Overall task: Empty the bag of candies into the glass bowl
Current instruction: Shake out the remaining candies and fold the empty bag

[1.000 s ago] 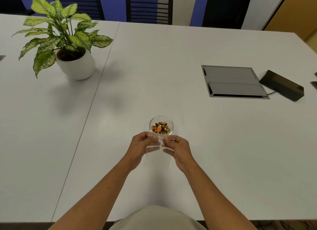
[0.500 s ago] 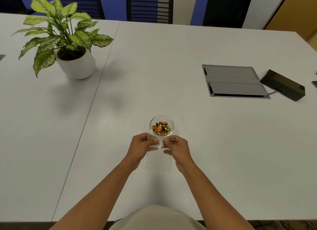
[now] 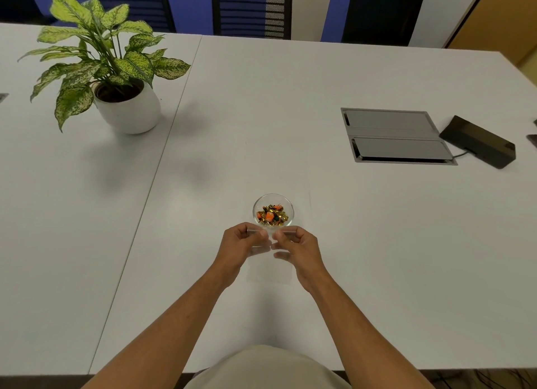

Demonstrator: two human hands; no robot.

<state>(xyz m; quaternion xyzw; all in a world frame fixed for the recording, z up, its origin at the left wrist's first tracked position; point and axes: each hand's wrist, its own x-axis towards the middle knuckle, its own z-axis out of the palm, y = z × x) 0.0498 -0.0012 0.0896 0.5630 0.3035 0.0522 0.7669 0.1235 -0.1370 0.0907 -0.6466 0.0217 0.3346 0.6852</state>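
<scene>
Hands: left hand (image 3: pixel 242 240) and right hand (image 3: pixel 296 243), fingers curled and pinched on the top edge of a clear, limp, apparently empty plastic bag (image 3: pixel 268 265), one at each upper corner, the sheet hanging toward the near side of the white table (image 3: pixel 377 243). Bowl (image 3: pixel 273 210): small, round, clear glass, just beyond the fingertips, holding candies (image 3: pixel 272 215) in shiny gold, orange and dark wrappers. Far left, a leafy plant (image 3: pixel 101 60) in a smooth white pot (image 3: pixel 128 112).
</scene>
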